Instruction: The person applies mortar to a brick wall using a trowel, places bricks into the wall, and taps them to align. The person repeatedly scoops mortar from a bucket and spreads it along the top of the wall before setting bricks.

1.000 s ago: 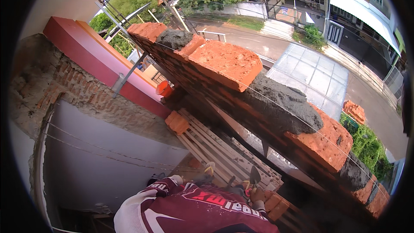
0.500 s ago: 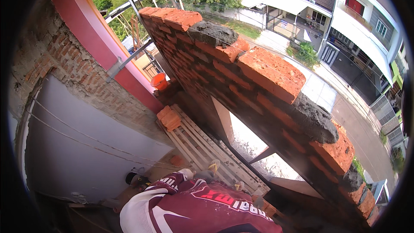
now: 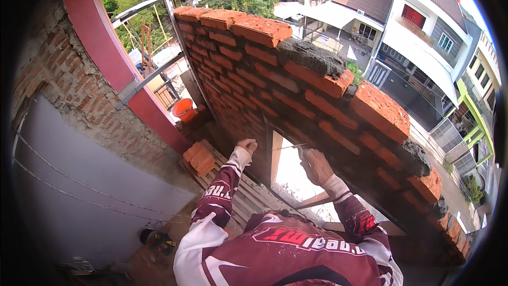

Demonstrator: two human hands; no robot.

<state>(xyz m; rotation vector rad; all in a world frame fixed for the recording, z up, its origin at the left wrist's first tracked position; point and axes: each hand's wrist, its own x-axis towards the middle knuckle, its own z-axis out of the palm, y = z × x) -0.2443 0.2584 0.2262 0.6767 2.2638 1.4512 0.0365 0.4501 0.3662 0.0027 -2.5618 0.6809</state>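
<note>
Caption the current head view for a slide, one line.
Right hand holding a thin-bladed tool, left hand nearby, beside a red brick wall with grey mortar on its top.

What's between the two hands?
In the head view, a thin tool in the right hand points toward the left hand; a pale frame and opening show behind.

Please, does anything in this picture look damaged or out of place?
Yes. The worn wall at left looks damaged: its face is rough and patchy. Also, grey mortar lies lumpy and uncovered between top bricks of the red brick wall, leaving its edge uneven.
</note>
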